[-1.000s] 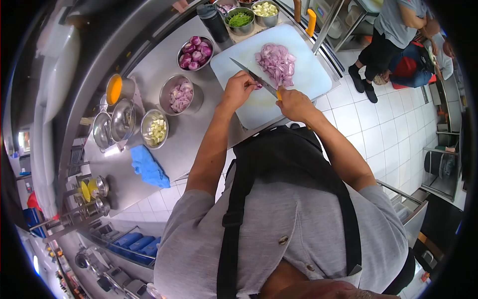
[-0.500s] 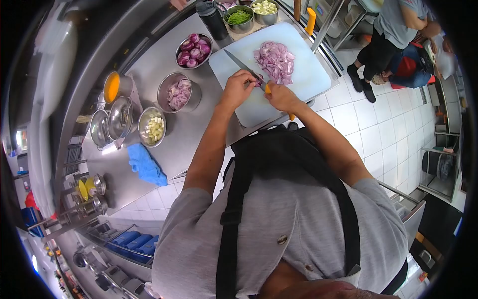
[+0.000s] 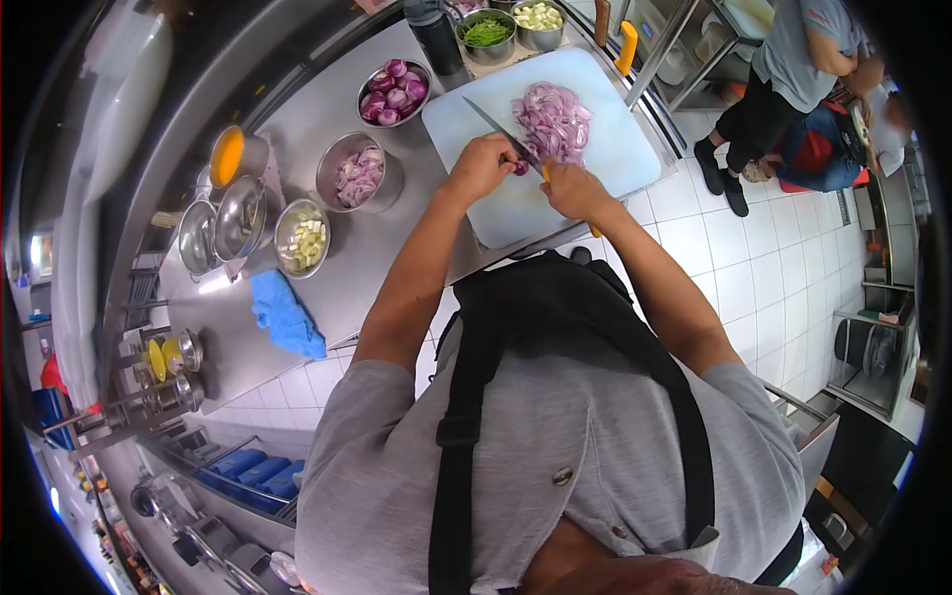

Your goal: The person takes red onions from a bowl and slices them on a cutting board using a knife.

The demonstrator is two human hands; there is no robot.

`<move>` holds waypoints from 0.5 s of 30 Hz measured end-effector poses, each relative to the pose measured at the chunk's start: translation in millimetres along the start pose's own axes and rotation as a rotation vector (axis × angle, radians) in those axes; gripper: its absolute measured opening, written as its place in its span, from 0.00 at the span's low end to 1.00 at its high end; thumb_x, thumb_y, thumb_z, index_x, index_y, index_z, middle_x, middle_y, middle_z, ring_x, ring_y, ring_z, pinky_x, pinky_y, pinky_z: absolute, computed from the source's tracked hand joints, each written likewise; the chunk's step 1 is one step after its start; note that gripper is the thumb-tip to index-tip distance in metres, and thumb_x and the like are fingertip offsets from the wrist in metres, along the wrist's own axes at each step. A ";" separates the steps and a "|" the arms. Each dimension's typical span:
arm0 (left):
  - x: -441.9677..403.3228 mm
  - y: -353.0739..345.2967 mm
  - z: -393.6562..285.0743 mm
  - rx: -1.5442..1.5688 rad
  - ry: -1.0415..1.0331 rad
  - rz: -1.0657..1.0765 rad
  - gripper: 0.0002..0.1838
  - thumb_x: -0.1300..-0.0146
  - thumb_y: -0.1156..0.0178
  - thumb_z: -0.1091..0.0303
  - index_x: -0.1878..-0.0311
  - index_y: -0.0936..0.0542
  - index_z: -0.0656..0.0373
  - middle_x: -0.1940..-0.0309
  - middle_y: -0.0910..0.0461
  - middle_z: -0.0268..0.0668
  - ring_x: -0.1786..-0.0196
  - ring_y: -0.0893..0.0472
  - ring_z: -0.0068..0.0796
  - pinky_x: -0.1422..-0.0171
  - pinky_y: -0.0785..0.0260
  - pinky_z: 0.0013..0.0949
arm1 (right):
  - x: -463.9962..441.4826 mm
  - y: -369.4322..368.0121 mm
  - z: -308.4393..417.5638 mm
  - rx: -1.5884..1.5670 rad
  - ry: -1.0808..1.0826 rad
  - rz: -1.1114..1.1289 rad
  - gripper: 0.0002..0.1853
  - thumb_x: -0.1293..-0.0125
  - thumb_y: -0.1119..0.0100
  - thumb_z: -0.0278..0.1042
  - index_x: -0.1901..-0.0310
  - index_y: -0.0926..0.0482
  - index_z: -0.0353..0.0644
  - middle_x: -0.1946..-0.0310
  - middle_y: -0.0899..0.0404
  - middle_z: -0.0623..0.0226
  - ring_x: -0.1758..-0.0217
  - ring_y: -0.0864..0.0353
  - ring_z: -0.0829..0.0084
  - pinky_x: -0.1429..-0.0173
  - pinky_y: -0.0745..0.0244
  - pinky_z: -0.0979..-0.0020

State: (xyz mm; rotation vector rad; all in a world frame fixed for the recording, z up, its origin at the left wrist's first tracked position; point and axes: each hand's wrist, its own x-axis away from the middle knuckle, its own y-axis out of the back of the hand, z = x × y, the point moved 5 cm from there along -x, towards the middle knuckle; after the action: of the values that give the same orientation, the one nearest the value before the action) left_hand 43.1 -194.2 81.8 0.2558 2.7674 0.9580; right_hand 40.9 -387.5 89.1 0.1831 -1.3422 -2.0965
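My right hand (image 3: 577,191) is closed around the yellow handle of a kitchen knife (image 3: 501,131), whose blade points away and to the left over the white cutting board (image 3: 620,164). Curled beside the blade, my left hand (image 3: 483,167) holds a small piece of red onion (image 3: 521,168) at its fingertips. The fingers partly cover that piece. A pile of sliced red onion (image 3: 552,119) lies on the board just beyond the knife.
Left of the board stand a bowl of peeled red onions (image 3: 394,92), a pot of onion slices (image 3: 360,178) and a bowl of pale cubes (image 3: 302,240). A black bottle (image 3: 433,40) stands behind. A blue cloth (image 3: 286,312) lies near the edge. Another person (image 3: 783,79) stands at right.
The knife and both hands have shifted slightly relative to the board, and more of the onion piece shows at the left fingertips. The whole view has moved a little.
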 end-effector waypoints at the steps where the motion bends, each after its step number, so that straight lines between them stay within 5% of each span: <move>1: -0.5 0.4 -1.0 -0.001 -0.014 -0.010 0.07 0.42 0.26 0.82 0.63 0.15 0.66 0.60 0.14 0.44 0.60 0.12 0.43 0.53 0.19 0.40 | 2.0 6.2 2.9 0.004 -0.004 0.011 0.24 0.25 0.42 0.40 0.36 0.28 0.31 0.51 0.14 0.35 0.44 0.14 0.36 0.37 0.20 0.42; 15: 3.5 0.6 -2.6 0.023 -0.012 -0.039 0.07 0.42 0.27 0.83 0.63 0.16 0.66 0.60 0.14 0.44 0.59 0.12 0.45 0.52 0.20 0.41 | -8.0 -13.0 3.1 -0.046 -0.013 -0.007 0.25 0.24 0.43 0.40 0.36 0.28 0.28 0.53 0.13 0.34 0.45 0.13 0.34 0.37 0.21 0.41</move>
State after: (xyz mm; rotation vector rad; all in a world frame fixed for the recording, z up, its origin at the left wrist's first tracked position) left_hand 39.2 -194.5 83.7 0.2098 2.7638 0.9130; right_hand 40.2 -376.9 77.7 0.1552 -1.3007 -2.1354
